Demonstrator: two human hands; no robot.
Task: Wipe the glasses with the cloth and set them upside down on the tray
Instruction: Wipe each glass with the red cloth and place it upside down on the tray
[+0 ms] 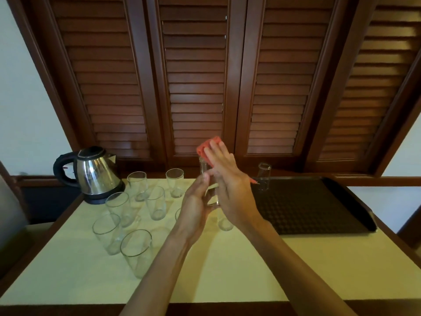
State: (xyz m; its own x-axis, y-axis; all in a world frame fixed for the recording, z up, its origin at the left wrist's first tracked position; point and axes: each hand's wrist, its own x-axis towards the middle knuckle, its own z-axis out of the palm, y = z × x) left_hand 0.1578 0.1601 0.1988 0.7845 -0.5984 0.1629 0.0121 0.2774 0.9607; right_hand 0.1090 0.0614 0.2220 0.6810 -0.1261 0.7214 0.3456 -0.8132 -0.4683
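Centre of the frame: left hand (196, 201) curled around the lower part of a clear glass (210, 179), lifted above the table (227, 265) and held roughly upright. Right hand (227, 179) against the glass's upper half, fingers pressing a red cloth (206, 148) onto its top; cloth bunched over the rim and pinned under the fingers.

Right of the frame: dark tray (319, 206) lying on the table, with one upturned glass (264, 176) standing at its far left corner.

Left and lower left: six glasses (136, 252) standing mouth up on the pale tabletop, two more partly hidden behind the hands. Steel kettle (95, 174) at the table's far left corner.

Across the top: brown louvred shutters (196, 76).
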